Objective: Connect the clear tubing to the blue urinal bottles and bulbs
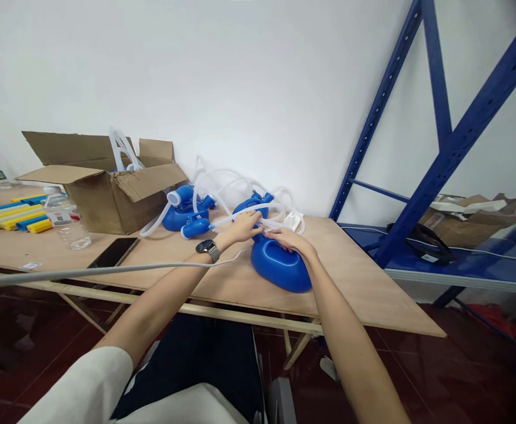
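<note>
A blue plastic bottle (279,268) with a wide rounded body lies on the wooden table in front of me, its neck toward the wall. My left hand (244,228) is closed at that neck, fingers bent over it from the left. From the other side my right hand (286,239) pinches the neck close to the left fingertips. Whitish flexible hose (264,207) runs just behind the fingers, and the exact grip on the neck is partly hidden. Right behind my hands sits another blue bottle (251,203), with more hose looped around it.
Left of my hands lie another blue bottle (176,219) and a blue hose fitting (196,227). An open cardboard box (94,203), a clear water bottle (67,221), a phone (114,252) and coloured tubes (15,215) stand farther left. A cable (152,268) crosses low. Blue shelving (443,159) rises right.
</note>
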